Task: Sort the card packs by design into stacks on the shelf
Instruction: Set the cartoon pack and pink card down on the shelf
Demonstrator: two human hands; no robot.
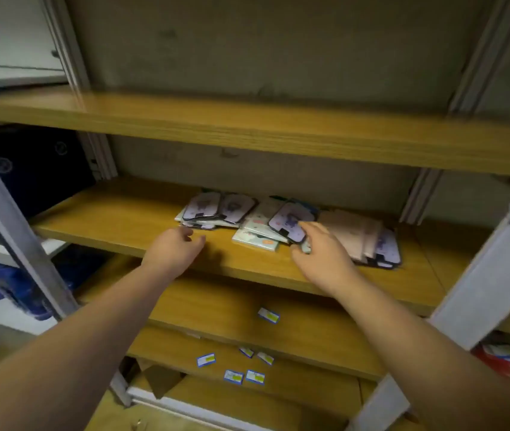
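Observation:
A loose pile of card packs lies on the middle wooden shelf. Lilac packs with black borders sit at the left of the pile, pale mint packs in the middle, and beige packs at the right with another lilac pack at their edge. My left hand hovers over the shelf's front edge just left of the pile, fingers loosely curled and holding nothing. My right hand rests at the pile's front; its fingers touch a tilted lilac pack, though a firm grip is not clear.
An upper wooden shelf hangs close above. Lower shelves carry several small blue and yellow cards. White metal uprights frame the bay on both sides. Dark blue items fill the neighbouring bay at the left.

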